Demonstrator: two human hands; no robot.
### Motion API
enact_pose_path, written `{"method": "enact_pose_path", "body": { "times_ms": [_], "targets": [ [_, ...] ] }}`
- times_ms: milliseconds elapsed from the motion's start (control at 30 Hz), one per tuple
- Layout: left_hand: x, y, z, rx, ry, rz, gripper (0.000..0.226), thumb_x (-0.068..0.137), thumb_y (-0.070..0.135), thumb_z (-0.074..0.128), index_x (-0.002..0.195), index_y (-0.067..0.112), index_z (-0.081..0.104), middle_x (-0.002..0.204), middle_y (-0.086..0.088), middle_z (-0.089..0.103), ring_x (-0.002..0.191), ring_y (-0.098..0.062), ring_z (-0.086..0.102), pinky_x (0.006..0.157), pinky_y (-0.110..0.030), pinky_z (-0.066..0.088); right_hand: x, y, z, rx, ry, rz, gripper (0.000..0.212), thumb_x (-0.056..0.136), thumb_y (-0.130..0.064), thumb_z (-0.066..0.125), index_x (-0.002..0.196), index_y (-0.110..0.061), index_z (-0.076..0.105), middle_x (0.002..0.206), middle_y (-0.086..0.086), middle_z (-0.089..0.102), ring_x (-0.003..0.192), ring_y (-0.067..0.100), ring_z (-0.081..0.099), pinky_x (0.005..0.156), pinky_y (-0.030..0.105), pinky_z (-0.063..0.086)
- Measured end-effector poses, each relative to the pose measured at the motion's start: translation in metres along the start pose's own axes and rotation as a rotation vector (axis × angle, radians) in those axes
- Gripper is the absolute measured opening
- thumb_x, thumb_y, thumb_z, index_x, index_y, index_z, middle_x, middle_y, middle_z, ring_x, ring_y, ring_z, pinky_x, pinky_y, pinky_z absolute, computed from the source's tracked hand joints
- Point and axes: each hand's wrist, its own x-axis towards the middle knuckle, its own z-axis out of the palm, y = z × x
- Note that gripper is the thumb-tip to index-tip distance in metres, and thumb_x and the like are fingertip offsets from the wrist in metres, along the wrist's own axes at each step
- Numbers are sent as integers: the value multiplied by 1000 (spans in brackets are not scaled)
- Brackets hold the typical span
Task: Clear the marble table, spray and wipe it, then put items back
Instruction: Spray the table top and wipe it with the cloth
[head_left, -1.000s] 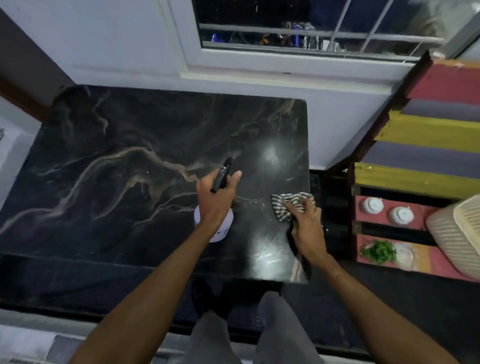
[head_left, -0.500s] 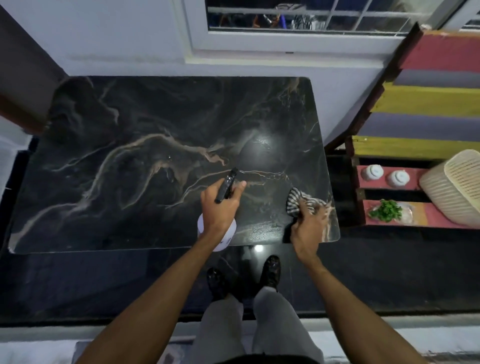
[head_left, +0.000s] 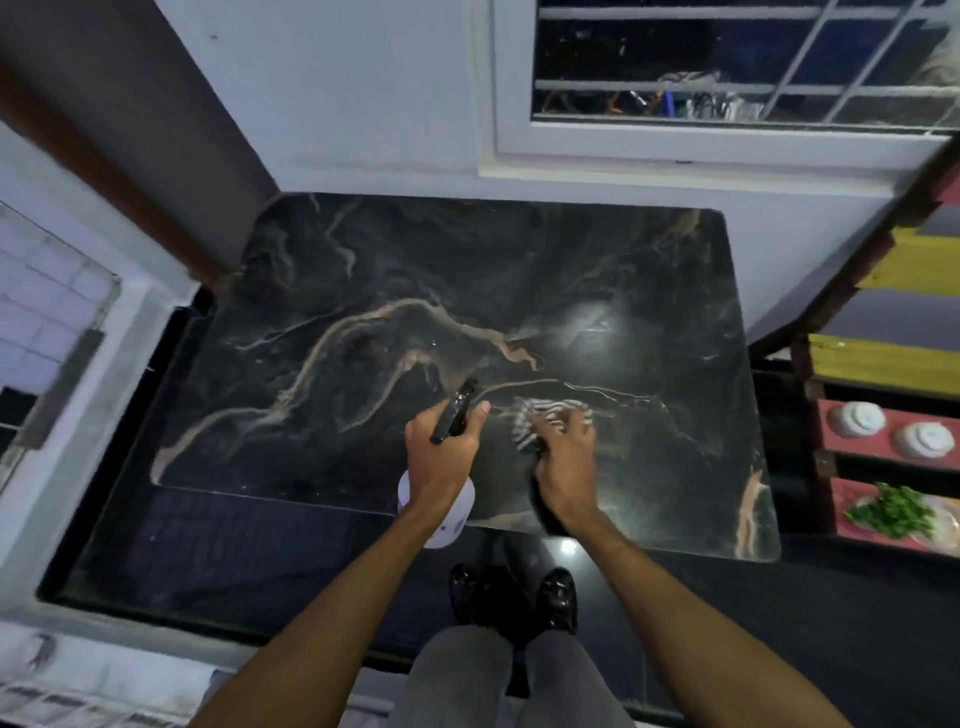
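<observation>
The black marble table (head_left: 363, 291) with tan veins fills the middle of the view and carries nothing but my hands and the cloth. My left hand (head_left: 439, 457) grips a spray bottle (head_left: 457, 410) with a black trigger head and a white body, held above the table's near edge. Just right of it, my right hand (head_left: 563, 454) presses a striped cloth (head_left: 540, 415) onto the marble; the cloth is blurred by motion. Whether the fingers curl round the cloth is unclear.
A shelf of red, yellow and purple boards (head_left: 893, 364) stands right of the table, holding two white lidded bowls (head_left: 857, 421) and a plate of green herbs (head_left: 891, 512). A white wall and window (head_left: 727, 78) lie behind. My black shoes (head_left: 558, 597) are on the dark floor.
My right hand has slid the cloth leftward from the table's right edge toward the middle, close to the bottle. My left hand keeps holding the spray bottle. The camera view has shifted.
</observation>
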Motion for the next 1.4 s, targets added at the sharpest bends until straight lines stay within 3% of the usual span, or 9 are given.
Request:
{"method": "enact_pose_path", "body": {
  "times_ms": [67, 167, 367, 533, 700, 833, 1000, 1200, 1400],
  "targets": [
    [11, -8, -16, 25, 19, -45, 53, 93, 24, 78, 55, 1, 48, 47, -13, 49, 48, -33, 45, 53, -43, 43, 13, -11, 8, -3, -56, -119, 66, 81, 5, 56, 137, -29, 62, 143, 10, 39, 129, 30, 38, 105, 39, 44],
    [28, -20, -44, 22, 75, -108, 54, 89, 26, 82, 53, 5, 47, 47, -1, 44, 49, -17, 42, 55, -34, 40, 49, -12, 2, 33, 33, 9, 62, 77, 6, 56, 130, -24, 69, 130, 14, 45, 117, 36, 46, 105, 34, 38],
    [68, -56, -112, -21, 75, -189, 51, 88, 32, 82, 51, 13, 52, 48, -4, 53, 53, -30, 54, 60, -37, 49, 88, -86, 43, 18, 173, 223, 60, 80, 7, 50, 133, -18, 64, 136, 23, 37, 123, 44, 39, 109, 44, 38],
    [120, -83, -178, -11, 62, -167, 56, 85, 37, 84, 51, 14, 46, 48, 1, 51, 49, -16, 49, 59, -28, 45, 99, -166, 107, -76, -18, -110, 66, 80, 5, 53, 140, -22, 60, 144, 19, 37, 130, 40, 38, 116, 42, 35],
    [159, -111, -234, -6, 111, -143, 54, 89, 33, 80, 50, 25, 43, 49, 11, 46, 54, -10, 45, 61, -28, 40, 144, -241, 140, -107, 91, 146, 69, 78, -1, 55, 143, -23, 52, 147, 24, 34, 128, 47, 39, 113, 48, 38],
    [176, -127, -265, 15, 147, -146, 44, 88, 36, 81, 54, 35, 54, 55, 16, 60, 66, -15, 63, 73, -30, 51, 102, -311, 209, -144, -248, -398, 61, 86, -3, 54, 139, -33, 54, 141, 10, 37, 126, 34, 40, 98, 49, 52],
    [179, -153, -303, -8, 229, -126, 41, 89, 35, 81, 55, 31, 59, 56, 15, 64, 52, -3, 60, 55, -11, 44, 128, -341, 228, -49, -91, -137, 66, 80, 3, 51, 138, -29, 58, 144, 10, 35, 126, 37, 40, 101, 52, 51],
    [159, -165, -339, 23, 329, -171, 36, 90, 29, 80, 60, 32, 62, 66, 18, 70, 61, 0, 66, 58, -9, 48, 66, -382, 269, -48, -454, -755, 54, 83, 3, 59, 130, -22, 65, 139, 10, 45, 121, 35, 42, 94, 50, 52],
    [130, -178, -344, 10, 436, -181, 43, 89, 29, 82, 56, 18, 57, 57, 2, 63, 51, -10, 58, 53, -12, 44, 134, -389, 253, -151, -199, -399, 62, 82, 4, 52, 138, -23, 59, 141, 13, 40, 125, 39, 41, 107, 51, 45]
  ]
}}
